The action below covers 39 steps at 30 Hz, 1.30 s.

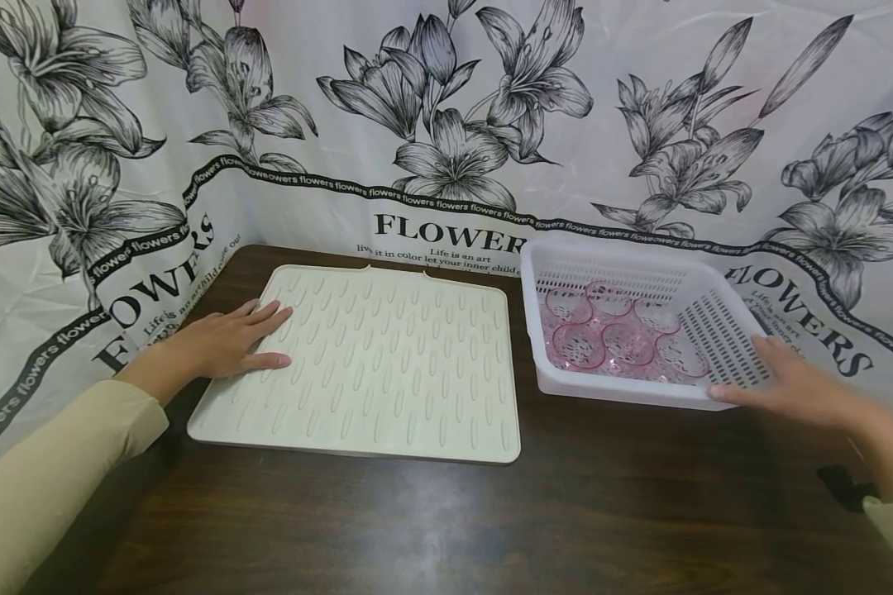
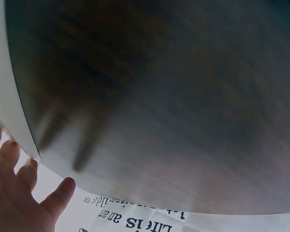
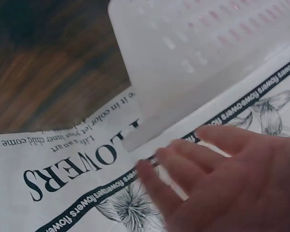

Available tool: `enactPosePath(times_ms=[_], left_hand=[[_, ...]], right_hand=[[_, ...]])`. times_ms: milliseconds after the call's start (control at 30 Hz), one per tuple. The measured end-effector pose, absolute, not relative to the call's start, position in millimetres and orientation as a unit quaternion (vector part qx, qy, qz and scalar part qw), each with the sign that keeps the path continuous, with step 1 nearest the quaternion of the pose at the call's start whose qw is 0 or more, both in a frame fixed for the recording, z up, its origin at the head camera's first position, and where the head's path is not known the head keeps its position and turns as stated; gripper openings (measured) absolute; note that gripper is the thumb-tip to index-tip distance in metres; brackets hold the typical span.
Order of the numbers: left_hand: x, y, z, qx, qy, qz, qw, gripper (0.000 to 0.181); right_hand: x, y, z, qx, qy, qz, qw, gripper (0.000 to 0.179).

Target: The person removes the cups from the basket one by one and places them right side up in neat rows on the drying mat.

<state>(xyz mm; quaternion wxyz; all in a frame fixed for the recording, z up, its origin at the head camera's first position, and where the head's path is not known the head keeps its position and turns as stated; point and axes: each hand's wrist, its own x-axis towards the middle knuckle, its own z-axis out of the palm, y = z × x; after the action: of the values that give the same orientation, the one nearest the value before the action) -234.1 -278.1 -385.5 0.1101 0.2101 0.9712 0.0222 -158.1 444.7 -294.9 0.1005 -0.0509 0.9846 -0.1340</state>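
Observation:
A cream drying mat [image 1: 387,364] with rows of raised oval ridges lies flat on the table. My left hand [image 1: 231,340] rests on its left edge, fingers spread and straight; the left wrist view shows those fingers [image 2: 26,174] along the mat's edge. To the right of the mat stands a white plastic basket [image 1: 625,393] with slotted walls. Several clear pink-rimmed cups [image 1: 628,343] sit inside it. My right hand [image 1: 804,384] is at the basket's right end, thumb by the front corner. In the right wrist view its fingers [image 3: 193,157] reach out straight beside the basket rim.
Beneath everything is a dark brown wooden table [image 1: 417,521]. A white curtain [image 1: 446,99] printed with flowers and lettering hangs along the back and sides, close behind the mat and basket. A small black object [image 1: 844,487] shows near my right wrist.

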Motion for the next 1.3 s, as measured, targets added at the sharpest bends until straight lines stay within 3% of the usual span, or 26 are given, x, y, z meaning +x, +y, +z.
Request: enactPosePath(times_ms=[133, 700, 1100, 1300], left_hand=[[-233.7, -277.2, -384.3, 0.21, 0.971, 0.022, 0.109, 0.094], [-233.0, -275.5, -383.5, 0.215, 0.971, 0.022, 0.102, 0.093], [-235.9, -277.7, -386.2, 0.218, 0.971, 0.02, 0.101, 0.094], [-235.2, -279.5, -386.0, 0.218, 0.97, 0.018, 0.104, 0.095]], right_hand=[[-164.7, 440.5, -291.8, -0.072, 0.986, -0.132, 0.072, 0.104], [-178.6, 416.3, -304.9, -0.091, 0.972, -0.2, 0.084, 0.107], [-183.5, 414.1, -312.7, -0.098, 0.969, -0.208, 0.091, 0.092], [-187.3, 412.3, -313.4, -0.101, 0.973, -0.189, 0.09, 0.093]])
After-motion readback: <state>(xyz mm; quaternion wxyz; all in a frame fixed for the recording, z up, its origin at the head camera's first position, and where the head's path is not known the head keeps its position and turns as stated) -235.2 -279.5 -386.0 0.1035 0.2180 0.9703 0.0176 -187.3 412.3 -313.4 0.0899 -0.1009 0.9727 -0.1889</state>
